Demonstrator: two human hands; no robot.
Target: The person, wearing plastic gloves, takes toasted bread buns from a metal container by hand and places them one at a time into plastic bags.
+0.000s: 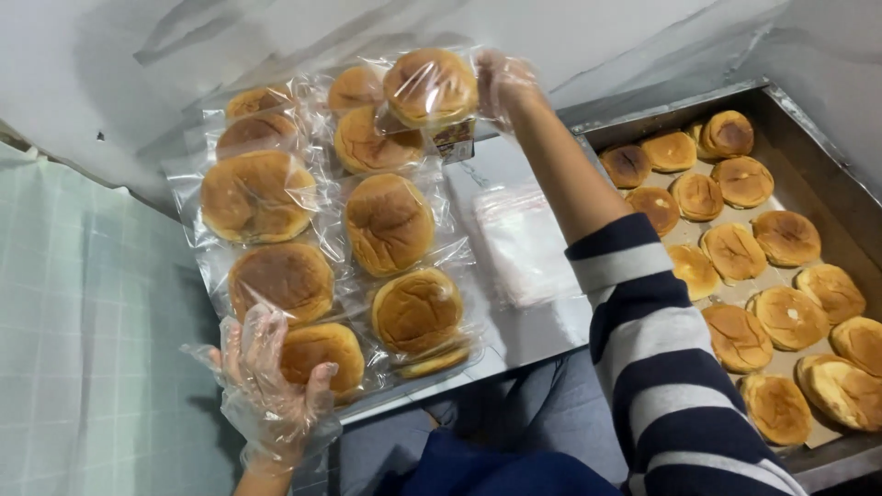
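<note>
My right hand (503,84), in a clear plastic glove, holds a bagged bun (430,87) at the far end of two rows of bagged buns (390,223) lying on a metal tray (524,335). My left hand (266,381), also gloved, rests its fingers on the nearest bagged bun (323,354) of the left row. All these buns are round, golden brown and sealed in clear bags. My right forearm wears a striped navy and grey sleeve.
A deep metal pan (808,138) on the right holds several unwrapped buns (735,253). A stack of empty clear bags (525,241) lies on the tray between the rows and the pan. A pale tiled wall is on the left.
</note>
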